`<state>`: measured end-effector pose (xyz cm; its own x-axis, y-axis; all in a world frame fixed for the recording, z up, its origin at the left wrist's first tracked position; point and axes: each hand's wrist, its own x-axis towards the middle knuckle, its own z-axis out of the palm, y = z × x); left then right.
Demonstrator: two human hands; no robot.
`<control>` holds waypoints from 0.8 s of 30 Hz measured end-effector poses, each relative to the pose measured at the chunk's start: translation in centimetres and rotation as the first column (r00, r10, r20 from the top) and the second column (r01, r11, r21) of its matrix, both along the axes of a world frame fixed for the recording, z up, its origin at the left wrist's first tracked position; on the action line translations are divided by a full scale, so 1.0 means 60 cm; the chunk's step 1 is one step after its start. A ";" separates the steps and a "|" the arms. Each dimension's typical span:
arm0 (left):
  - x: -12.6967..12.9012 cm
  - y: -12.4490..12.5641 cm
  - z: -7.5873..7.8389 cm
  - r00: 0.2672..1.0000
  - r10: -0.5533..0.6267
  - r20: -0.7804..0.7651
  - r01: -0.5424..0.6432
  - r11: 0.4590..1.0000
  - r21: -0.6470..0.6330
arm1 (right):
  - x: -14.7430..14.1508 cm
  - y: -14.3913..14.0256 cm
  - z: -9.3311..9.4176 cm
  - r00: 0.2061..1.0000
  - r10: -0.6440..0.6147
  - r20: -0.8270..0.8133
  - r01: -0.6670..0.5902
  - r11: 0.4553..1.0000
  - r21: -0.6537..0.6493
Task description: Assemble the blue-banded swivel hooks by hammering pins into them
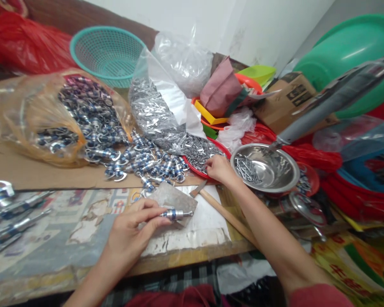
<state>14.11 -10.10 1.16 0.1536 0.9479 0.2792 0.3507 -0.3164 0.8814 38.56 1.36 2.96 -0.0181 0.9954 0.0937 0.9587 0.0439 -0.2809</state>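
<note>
- The small metal fitting with a blue band (176, 214) lies crosswise over a grey metal plate (174, 200) near the table's front edge, pinched at its left end by the left hand (131, 234); the fingers are curled closed around it and its right tip sticks out free.
- The right hand (220, 169) reaches well beyond the fitting, fingers bent down into the red tray (205, 154); whether they grip anything there cannot be told.
- The red tray holds a heap of small grey metal pieces, spilled from a clear plastic bag (153, 111).
- Just right of the tray, a steel bowl (265, 167) holds nails.
- To the left, an orange-tinted bag (41, 119) spills many blue-banded fittings across cardboard.
- A wooden-handled tool (224, 213) lies between the two hands.
- Behind stands a teal mesh basket (107, 53).
</note>
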 end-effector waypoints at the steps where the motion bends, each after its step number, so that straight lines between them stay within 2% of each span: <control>1: 0.000 -0.001 -0.001 1.000 0.004 0.004 -0.004 1.000 0.003 | -0.009 -0.014 0.004 0.999 0.012 -0.034 -0.012 1.000 0.012; 4: 0.000 -0.002 -0.004 1.000 0.007 0.019 -0.007 1.000 -0.014 | -0.053 -0.074 0.013 0.956 0.115 -0.269 -0.096 0.992 0.082; 5: 0.000 -0.003 -0.004 1.000 0.011 0.021 -0.010 1.000 -0.027 | -0.070 -0.096 0.014 0.890 0.189 -0.415 -0.141 0.980 0.142; 7: 0.000 -0.003 -0.004 0.999 0.039 0.027 -0.037 0.998 -0.050 | -0.101 -0.135 0.014 0.739 0.324 -0.591 -0.228 0.945 0.233; 9: 0.001 -0.003 -0.002 0.996 0.079 0.041 -0.076 0.995 -0.065 | -0.123 -0.161 0.012 0.629 0.395 -0.669 -0.282 0.919 0.277; 15: 0.003 -0.002 -0.001 0.991 0.096 0.095 -0.083 0.988 -0.129 | -0.126 -0.171 0.001 0.460 0.427 -0.779 -0.339 0.895 0.290; 19: 0.002 -0.004 -0.005 0.990 0.054 0.131 -0.034 0.988 -0.150 | -0.121 -0.172 0.000 0.431 0.477 -0.766 -0.390 0.864 0.318; 22: -0.001 -0.005 -0.002 0.984 0.053 0.171 -0.015 0.977 -0.215 | -0.119 -0.181 -0.002 0.503 0.505 -0.701 -0.373 0.859 0.351; 24: -0.003 -0.006 0.002 0.977 0.069 0.203 -0.013 0.964 -0.264 | -0.115 -0.189 -0.006 0.576 0.587 -0.569 -0.393 0.809 0.437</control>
<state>13.93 -10.47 1.26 0.0779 0.9960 0.0439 0.1581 -0.0558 0.9858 31.67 -9.97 2.58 -0.3347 0.7921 0.5105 0.3332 0.6062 -0.7222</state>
